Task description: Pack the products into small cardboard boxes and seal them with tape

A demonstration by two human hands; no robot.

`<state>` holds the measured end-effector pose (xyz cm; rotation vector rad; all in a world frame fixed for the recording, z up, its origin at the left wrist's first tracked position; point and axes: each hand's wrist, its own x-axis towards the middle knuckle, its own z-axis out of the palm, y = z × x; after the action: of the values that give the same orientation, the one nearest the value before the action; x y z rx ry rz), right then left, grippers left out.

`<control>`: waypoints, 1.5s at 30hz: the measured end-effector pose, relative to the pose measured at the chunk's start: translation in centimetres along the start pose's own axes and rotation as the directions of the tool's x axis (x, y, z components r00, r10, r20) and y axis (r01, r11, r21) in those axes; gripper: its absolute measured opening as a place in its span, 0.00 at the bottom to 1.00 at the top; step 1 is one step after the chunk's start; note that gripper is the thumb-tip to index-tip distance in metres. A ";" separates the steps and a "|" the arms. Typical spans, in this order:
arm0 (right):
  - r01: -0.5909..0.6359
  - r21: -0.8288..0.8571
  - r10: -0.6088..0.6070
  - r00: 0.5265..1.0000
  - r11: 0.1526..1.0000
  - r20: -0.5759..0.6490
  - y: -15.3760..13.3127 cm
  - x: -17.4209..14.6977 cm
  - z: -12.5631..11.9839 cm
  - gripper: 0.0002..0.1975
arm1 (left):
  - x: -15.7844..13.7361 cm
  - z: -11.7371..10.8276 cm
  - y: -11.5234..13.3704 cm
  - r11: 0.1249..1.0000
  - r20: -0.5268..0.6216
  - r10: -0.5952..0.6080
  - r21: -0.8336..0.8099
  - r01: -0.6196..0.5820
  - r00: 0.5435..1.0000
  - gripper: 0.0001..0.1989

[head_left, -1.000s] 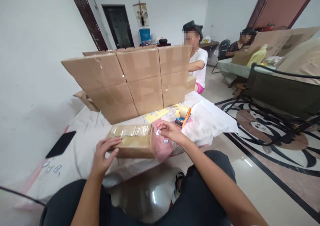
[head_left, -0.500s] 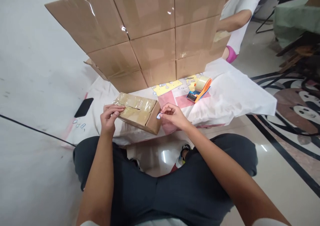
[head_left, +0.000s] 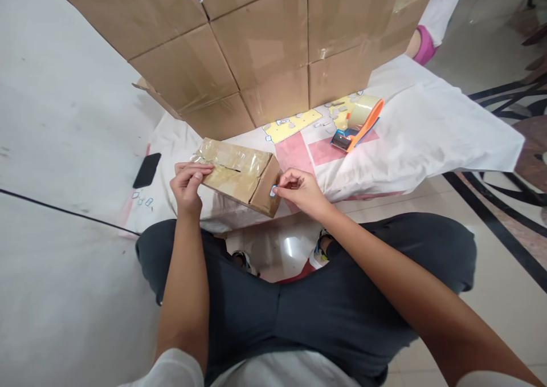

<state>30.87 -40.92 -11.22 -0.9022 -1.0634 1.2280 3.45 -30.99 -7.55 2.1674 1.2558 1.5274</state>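
Now left hand [head_left: 187, 186]: fingers on box [head_left: 241, 173], grip unclear
Right hand [head_left: 301, 191]: pinching sticker [head_left: 273, 191]
Sticker: likely I'm applying; next, press

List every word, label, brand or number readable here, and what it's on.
No text can be read.
Sticker at the right hand: any print too small to read.
Tape dispenser: no lettering can be made out.
Small box and large cardboard: no lettering visible.
Cloth: printed drawings, no readable words.
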 end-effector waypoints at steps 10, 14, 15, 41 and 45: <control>-0.074 0.056 0.077 0.995 0.996 -0.056 1.0 -0.1 0.5 0.18 | -0.2 0.3 0.4 0.999 -0.029 0.019 -0.028 -0.020 0.999 0.11; -0.054 -0.072 0.044 0.989 0.996 -0.144 1.9 0.1 0.2 0.25 | 0.0 0.3 0.1 1.000 -0.021 0.017 -0.013 -0.017 1.000 0.12; -0.017 -0.146 -0.011 0.982 0.989 -0.186 2.0 0.2 0.0 0.28 | 0.1 0.2 0.0 0.999 -0.020 0.037 -0.035 -0.038 0.999 0.12; 0.271 -0.517 -0.185 0.960 0.812 0.213 0.8 0.7 -0.6 0.14 | -9.9 6.2 9.2 0.977 -0.044 0.048 0.209 -0.037 0.998 0.51; 0.255 -0.511 -0.160 0.962 0.821 0.223 0.9 0.8 -0.7 0.14 | -10.0 6.2 9.0 0.983 -0.042 0.036 0.182 -0.028 0.998 0.51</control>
<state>31.27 -40.04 -12.17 -1.0773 -1.6517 0.8380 12.38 -42.09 -11.68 2.2858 1.4332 1.5368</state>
